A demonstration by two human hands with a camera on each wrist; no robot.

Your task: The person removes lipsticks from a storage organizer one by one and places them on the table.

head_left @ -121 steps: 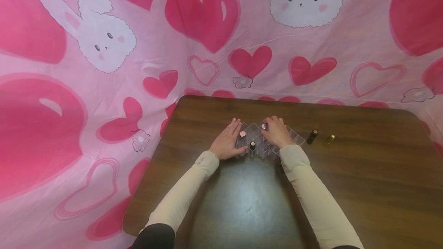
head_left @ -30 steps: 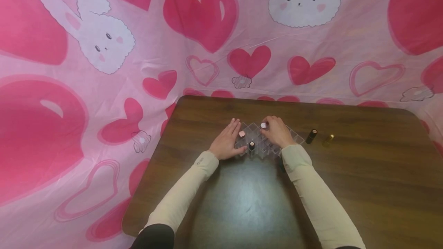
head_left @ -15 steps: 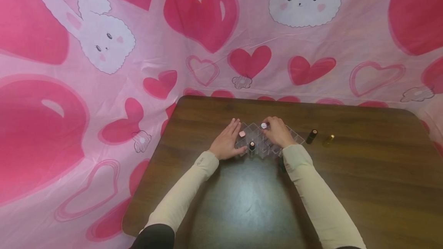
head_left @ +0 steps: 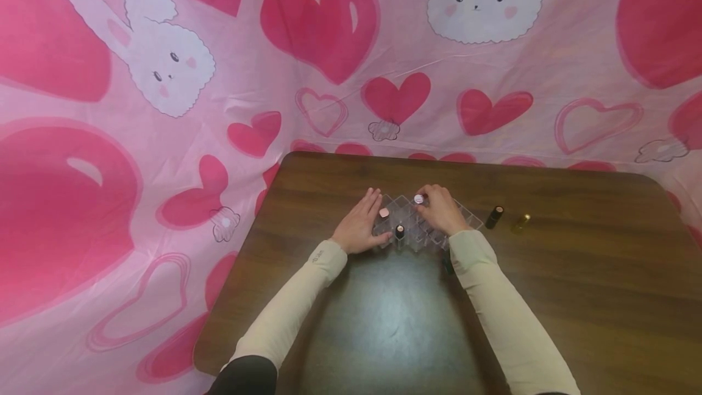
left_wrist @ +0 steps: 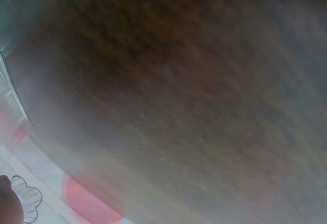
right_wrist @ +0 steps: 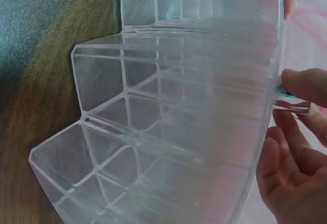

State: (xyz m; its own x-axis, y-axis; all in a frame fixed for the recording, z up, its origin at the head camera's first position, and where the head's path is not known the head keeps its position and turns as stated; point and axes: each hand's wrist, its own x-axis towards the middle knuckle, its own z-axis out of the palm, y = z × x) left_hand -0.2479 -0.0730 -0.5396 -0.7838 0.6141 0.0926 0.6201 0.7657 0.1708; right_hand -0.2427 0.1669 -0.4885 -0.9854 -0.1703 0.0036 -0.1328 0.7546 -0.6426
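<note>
A clear tiered lipstick organizer (head_left: 402,204) stands on the table, its stepped compartments large in the right wrist view. My left hand (head_left: 356,227) rests with straight fingers against the organizer's left side. At the back row, my right hand (head_left: 440,211) pinches a lipstick (head_left: 419,199) with a shiny, silvery top between thumb and fingers. The right wrist view shows that lipstick (right_wrist: 295,105) at the organizer's upper edge; how deep it sits I cannot tell. A pink-topped lipstick (head_left: 384,213) and a black lipstick (head_left: 400,231) stand in compartments on the left.
To the right of the organizer, a black lipstick (head_left: 495,217) and a gold tube (head_left: 523,222) are on the wooden table (head_left: 384,322). A dark green item (head_left: 448,264) is partly hidden by the right sleeve. A pink heart-patterned cloth (head_left: 400,47) hangs behind the table.
Over the four seconds, my right wrist and sleeve have shifted slightly right, and more of the lipstick's shiny top shows. My left hand has stayed in place.
</note>
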